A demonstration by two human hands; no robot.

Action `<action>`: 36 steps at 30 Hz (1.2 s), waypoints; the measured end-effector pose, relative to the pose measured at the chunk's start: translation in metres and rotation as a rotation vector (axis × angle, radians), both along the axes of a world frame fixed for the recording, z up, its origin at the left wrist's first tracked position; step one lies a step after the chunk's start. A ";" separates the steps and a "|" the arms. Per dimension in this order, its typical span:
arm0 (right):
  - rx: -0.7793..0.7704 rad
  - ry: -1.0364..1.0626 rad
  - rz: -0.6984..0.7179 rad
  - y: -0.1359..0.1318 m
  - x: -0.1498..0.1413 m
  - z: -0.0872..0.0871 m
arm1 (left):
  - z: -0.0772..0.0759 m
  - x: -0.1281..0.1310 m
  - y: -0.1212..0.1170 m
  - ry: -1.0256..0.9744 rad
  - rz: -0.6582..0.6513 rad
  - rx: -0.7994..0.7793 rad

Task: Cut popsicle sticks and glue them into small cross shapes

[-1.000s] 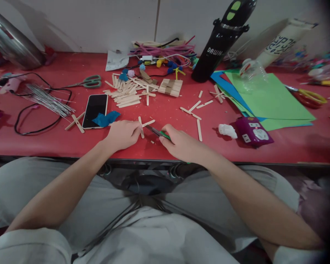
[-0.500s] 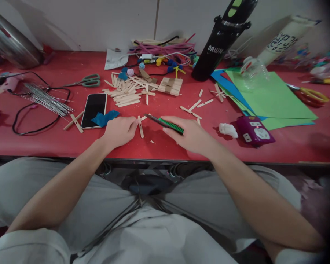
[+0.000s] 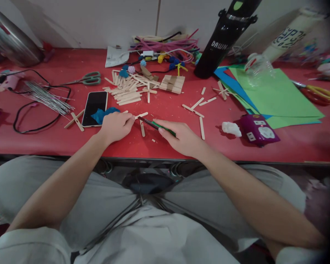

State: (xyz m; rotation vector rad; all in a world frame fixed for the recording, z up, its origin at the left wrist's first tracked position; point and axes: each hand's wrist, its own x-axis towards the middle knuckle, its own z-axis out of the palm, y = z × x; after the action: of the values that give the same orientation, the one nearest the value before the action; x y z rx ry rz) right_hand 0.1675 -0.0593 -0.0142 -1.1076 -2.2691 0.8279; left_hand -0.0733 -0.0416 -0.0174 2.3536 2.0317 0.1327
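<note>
My left hand (image 3: 117,127) is closed, its fingertips pinching a wooden craft stick (image 3: 142,115) that sticks out to the right just above the red table. My right hand (image 3: 184,138) is wrapped round a green and black box cutter (image 3: 165,128). The cutter's blade end points left and meets the pinched stick near my left fingertips. Just below that spot, a second craft stick (image 3: 143,129) lies on the table, its upper end partly covered. A blue crumpled piece (image 3: 101,116) lies beside my left hand, over the phone's lower corner.
A phone (image 3: 94,106), wire bundle (image 3: 48,98) and scissors (image 3: 90,78) lie left. A pile of craft sticks (image 3: 128,88) is behind my hands. Right are loose sticks (image 3: 202,128), a white lump (image 3: 231,129), a purple adapter (image 3: 258,130), coloured paper (image 3: 286,95) and a black bottle (image 3: 216,44).
The box cutter has shifted left and slightly down, its blade now at the stick by my left fingertips. My right hand moved left with it, uncovering a loose stick.
</note>
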 end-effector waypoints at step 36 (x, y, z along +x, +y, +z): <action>0.003 -0.007 -0.038 -0.001 -0.006 0.000 | -0.002 0.001 0.000 0.041 -0.013 0.016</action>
State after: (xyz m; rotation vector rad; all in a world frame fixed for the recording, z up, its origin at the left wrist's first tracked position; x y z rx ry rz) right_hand 0.1617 -0.0604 -0.0140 -1.1507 -2.2467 0.8068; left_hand -0.0723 -0.0419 -0.0190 2.3985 2.0408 0.1015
